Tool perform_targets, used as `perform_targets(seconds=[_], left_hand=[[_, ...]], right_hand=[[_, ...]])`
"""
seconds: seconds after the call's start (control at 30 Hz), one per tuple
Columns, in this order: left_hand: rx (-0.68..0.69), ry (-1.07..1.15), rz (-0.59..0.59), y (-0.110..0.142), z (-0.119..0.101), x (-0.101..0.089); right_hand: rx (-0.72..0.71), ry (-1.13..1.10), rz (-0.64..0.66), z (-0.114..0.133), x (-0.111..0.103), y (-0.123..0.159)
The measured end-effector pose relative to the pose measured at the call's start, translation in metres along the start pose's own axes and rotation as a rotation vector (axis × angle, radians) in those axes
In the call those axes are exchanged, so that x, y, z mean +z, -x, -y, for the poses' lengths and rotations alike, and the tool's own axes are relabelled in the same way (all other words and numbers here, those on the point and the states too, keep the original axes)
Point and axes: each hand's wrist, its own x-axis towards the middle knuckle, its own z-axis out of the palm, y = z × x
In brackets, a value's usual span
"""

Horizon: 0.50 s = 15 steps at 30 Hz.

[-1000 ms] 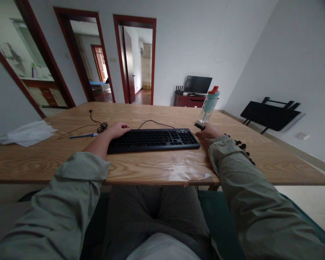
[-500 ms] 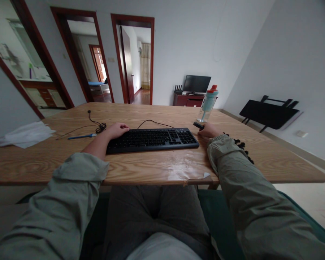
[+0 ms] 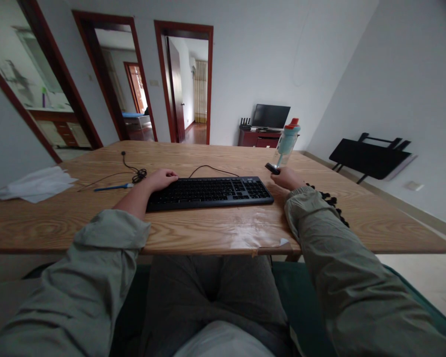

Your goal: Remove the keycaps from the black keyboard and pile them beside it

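Observation:
A black keyboard (image 3: 211, 192) lies on the wooden table in front of me. My left hand (image 3: 161, 179) is at its left end, fingers curled over the far left corner and thumb pressed in. Just past the keyboard's right end, my right hand (image 3: 287, 178) is closed around a small dark object (image 3: 272, 168). Only its rounded black end sticks out to the left, so I cannot make out its kind. A clear bottle (image 3: 287, 141) with a pale blue and red lid stands upright right behind that hand.
Left of the keyboard lie a blue-handled brush-like stick (image 3: 113, 187), a coiled black cable (image 3: 139, 175) and crumpled white paper (image 3: 37, 183). Beyond my right wrist is a row of small black pieces (image 3: 330, 200). Clear tape covers the table's front edge (image 3: 250, 233).
The dark object in my right hand has tipped slightly, its free end a little higher. My left hand stays at the keyboard. The view has shifted very slightly.

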Motion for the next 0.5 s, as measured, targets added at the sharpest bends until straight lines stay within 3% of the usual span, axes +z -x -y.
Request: perform_targets(seconds=[0.13,0.27,0.5], left_hand=[[0.002,0.011,-0.006,0.001,0.0,0.0],[0.017,0.005,-0.022,0.0,0.002,0.001],[0.014,0.003,-0.009,-0.001,0.003,0.001]], right_hand=[[-0.07,0.172,0.287,0.032,0.003,0.006],[-0.102,0.179,0.331,0.04,0.007,0.008],[-0.035,0.127,0.377,0.039,0.015,0.007]])
